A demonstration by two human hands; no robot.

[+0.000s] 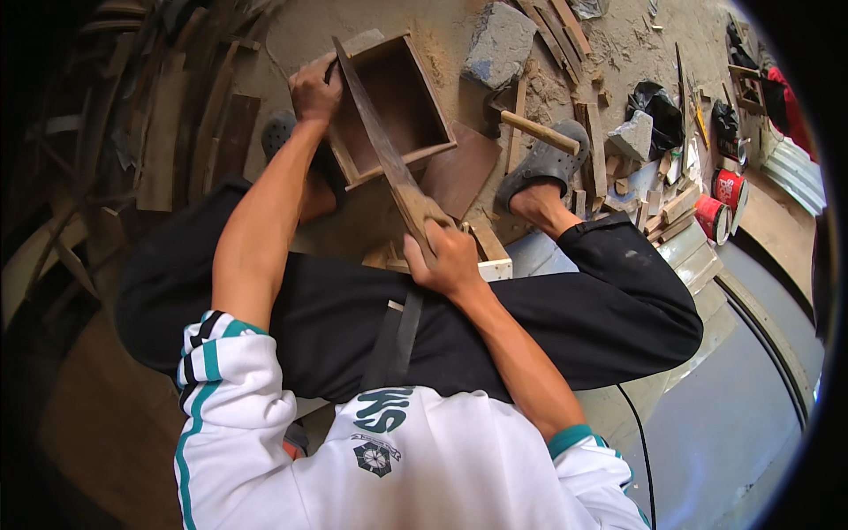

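A handsaw (pixel 375 128) slants over an open wooden box (pixel 430 93), its blade running from beside my left hand down to its wooden handle. My right hand (pixel 448 259) is wrapped round that handle, above my lap. At the box's far left edge, my left hand (pixel 315 90) is closed on the rim, close to the saw's tip. The box is tilted, its hollow side facing up toward me. Whether the saw's teeth touch the wood cannot be made out. A flat brown board (pixel 464 170) lies beside the box's near right corner.
A hammer (pixel 541 132) lies by my right shoe (pixel 548 161). Beyond it sits a concrete block (pixel 501 42). Wood strips (pixel 163 132) crowd the left. Wood scraps, a black plastic bag (pixel 655 110) and two red cans (pixel 712 219) are at the right.
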